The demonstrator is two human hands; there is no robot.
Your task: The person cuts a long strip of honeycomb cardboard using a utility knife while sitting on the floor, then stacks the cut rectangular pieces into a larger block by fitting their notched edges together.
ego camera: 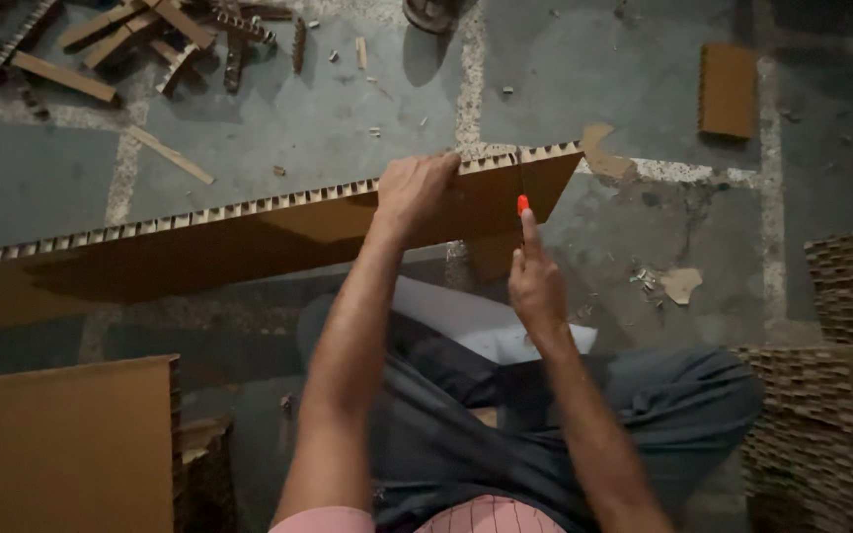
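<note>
Grey-trousered lap (545,415), left hand (415,190) clamped on long honeycomb cardboard strip (249,232) standing on edge across cracked grey concrete floor (328,118), right hand (535,281) closed around orange-tipped cutter (522,204) at its face, offcuts (130,39) beyond, stacked board (841,395) alongside

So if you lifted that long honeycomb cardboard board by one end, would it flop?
Probably not. The honeycomb board stands on edge in a straight line, steadied only by the left hand, so it looks stiff. Its open cells suggest it is light for its size. Being thin and tall, it would likely tip if let go.
</note>
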